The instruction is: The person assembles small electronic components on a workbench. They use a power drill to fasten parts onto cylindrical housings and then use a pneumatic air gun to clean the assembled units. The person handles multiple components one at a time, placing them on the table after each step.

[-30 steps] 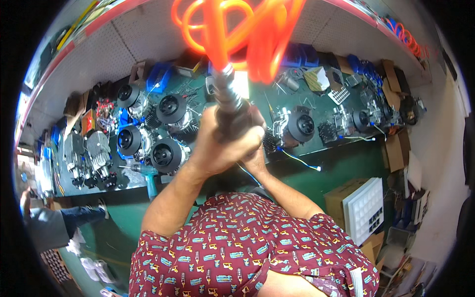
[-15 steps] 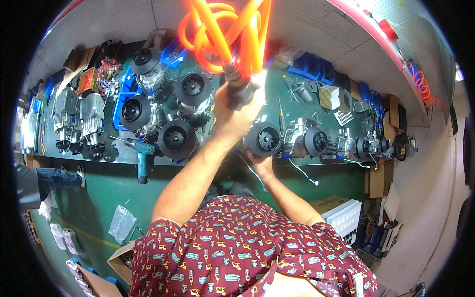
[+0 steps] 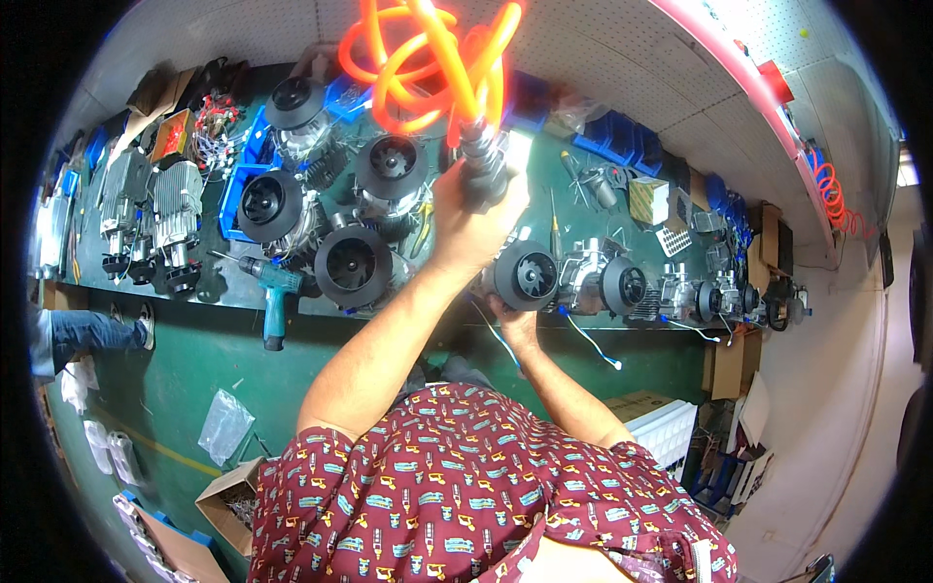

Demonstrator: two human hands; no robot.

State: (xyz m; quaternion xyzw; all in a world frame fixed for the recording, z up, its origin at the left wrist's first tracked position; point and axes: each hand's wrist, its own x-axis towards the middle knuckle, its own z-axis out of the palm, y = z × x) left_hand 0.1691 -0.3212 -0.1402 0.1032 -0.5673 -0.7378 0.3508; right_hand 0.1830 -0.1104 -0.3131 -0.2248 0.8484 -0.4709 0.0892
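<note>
My left hand is raised above the bench, its fingers wrapped round a dark air tool. A glowing orange coiled hose runs up from the tool. My right hand grips the near lower edge of a black fan wheel at the bench's front edge. Those fingers are partly hidden under the wheel. The wheel sits on a metal motor unit that is mostly covered by it and my left hand. A thin cable with a white plug hangs over the edge to the right.
More fan units crowd the green bench at left; others line its front edge at right. A teal cordless drill overhangs the edge. Blue bins stand behind. Another person's leg shows at far left.
My view has shifted slightly. The air tool and my left hand sit a little farther right, and the hose coils have swung. My right hand stays on the fan wheel.
</note>
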